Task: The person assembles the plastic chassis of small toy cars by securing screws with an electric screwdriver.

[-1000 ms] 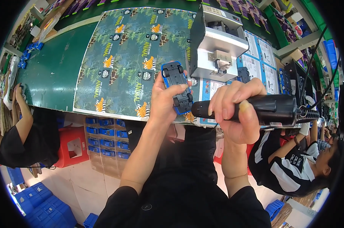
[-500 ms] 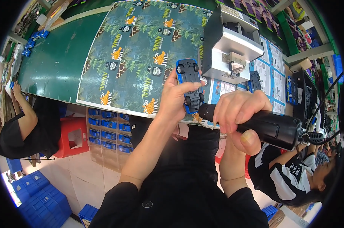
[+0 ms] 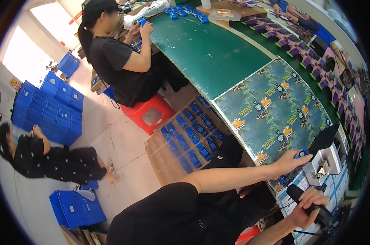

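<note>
My left hand [image 3: 286,165] is closed around a blue toy car [image 3: 301,153] above the table's near edge, its fingers hiding most of the car. My right hand [image 3: 312,201] grips a black electric screwdriver [image 3: 293,192], whose nose points back toward the left forearm side, apart from the car. Just beyond both hands stands a silver and black box-shaped machine [image 3: 334,158]. A printed sheet with an animal and leaf pattern [image 3: 256,92] covers the table beside the left hand.
A compartmented cardboard tray [image 3: 155,152] of blue toy cars lies below the table edge. A seated co-worker [image 3: 111,55] on a red stool [image 3: 146,112] handles a blue part. Another person [image 3: 50,157] is near stacked blue crates [image 3: 40,112]. Purple and green pieces [image 3: 296,50] line the far side.
The view has swung left, so my hands now appear at the lower right. The screwdriver has come away from the toy car's underside. Both hands keep their holds.
</note>
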The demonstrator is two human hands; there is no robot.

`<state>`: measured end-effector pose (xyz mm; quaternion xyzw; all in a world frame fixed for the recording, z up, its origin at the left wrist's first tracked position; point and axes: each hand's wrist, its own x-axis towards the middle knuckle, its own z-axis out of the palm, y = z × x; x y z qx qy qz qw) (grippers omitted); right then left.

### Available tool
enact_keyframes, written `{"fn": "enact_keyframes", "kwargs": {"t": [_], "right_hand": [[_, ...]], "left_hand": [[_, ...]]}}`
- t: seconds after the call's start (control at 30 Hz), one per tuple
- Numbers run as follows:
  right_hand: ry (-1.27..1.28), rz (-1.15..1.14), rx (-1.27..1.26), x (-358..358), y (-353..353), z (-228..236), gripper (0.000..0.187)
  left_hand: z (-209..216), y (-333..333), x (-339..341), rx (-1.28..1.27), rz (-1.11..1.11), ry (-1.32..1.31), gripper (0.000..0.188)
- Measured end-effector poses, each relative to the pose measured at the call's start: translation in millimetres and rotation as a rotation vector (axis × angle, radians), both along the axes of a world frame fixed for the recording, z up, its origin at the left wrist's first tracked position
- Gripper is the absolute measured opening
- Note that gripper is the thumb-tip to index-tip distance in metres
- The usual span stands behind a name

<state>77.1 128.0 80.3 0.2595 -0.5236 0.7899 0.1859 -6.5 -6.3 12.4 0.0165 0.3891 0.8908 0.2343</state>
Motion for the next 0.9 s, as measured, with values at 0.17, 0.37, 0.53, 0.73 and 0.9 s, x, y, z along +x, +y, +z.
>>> {"fn": "enact_keyframes", "kwargs": {"t": [0.17,0.37,0.53,0.73,0.9], "right_hand": [[0.066,-0.052,-0.03,23,31,14,0.033],[0.04,-0.22,-0.043,35,59,17,0.031],[0.019,-0.254,-0.069,51,82,9,0.028],[-0.034,-0.277,-0.101,42,103,-1,0.029],[0.018,-0.344,-0.092,65,110,-2,0.024]], "left_hand": [[15,-35,-32,-0.961,0.38,1.168,0.073],[3,-107,-85,-1.4,-0.135,1.958,0.09],[23,-223,-117,-1.8,0.006,1.858,0.096],[1,-316,-89,-2.23,0.547,1.208,0.085],[8,-203,-57,-1.763,0.383,1.433,0.058]]}}
